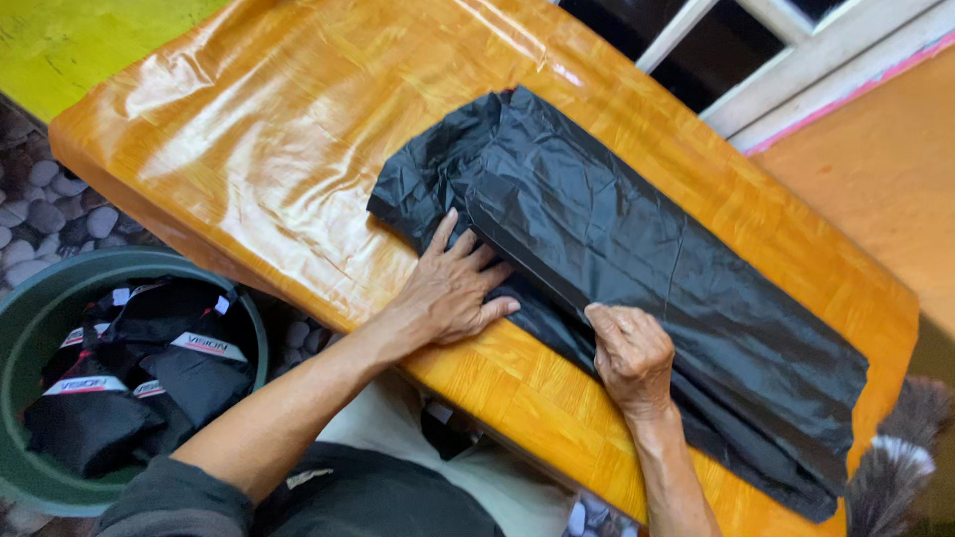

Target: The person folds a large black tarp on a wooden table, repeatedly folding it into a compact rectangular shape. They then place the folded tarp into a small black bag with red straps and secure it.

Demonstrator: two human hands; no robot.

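Black garment (637, 249) of thin, shiny cloth, folded into a long strip and laid slantwise across an orange table (269, 129) under clear plastic. Crumpled at the upper left end, flatter and wider toward the lower right, almost reaching the table's far corner.

Left hand (453, 288) flat on the near edge of the garment, fingers spread and pointing up toward the fold, palm partly on the table surface, partly on cloth. Pressing down, gripping nothing.

Right hand (632, 358) just to the right of the left, near but apart from it, curled with knuckles up on the garment's near edge. Fingertips tucked under or against the cloth; whether pinching a layer or only pressing, cannot tell.

Garment mostly beyond and to the right of both hands, stretching away from them in both directions along the table.

Left of the table, on pebbled ground, a green tub (40, 318) holding small black folded bundles (149, 378) with white labels. Feather duster (900, 467) at the lower right corner.
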